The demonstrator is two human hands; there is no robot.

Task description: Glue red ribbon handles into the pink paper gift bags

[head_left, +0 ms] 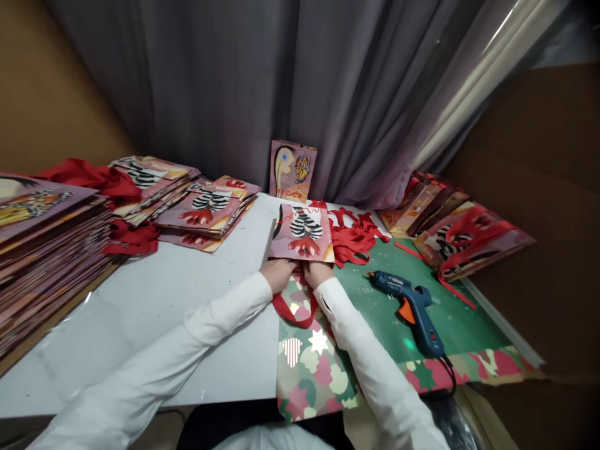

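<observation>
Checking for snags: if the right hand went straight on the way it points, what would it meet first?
Probably the paper bag just ahead: the right hand sits at its near edge, fingers hidden. Whether they are inside or beneath it is unclear.

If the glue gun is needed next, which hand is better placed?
Probably the right hand: the glue gun lies to its right, on that arm's side. The left hand is farther away and would have to cross the right arm. Both are at the paper bag's near edge.
</observation>
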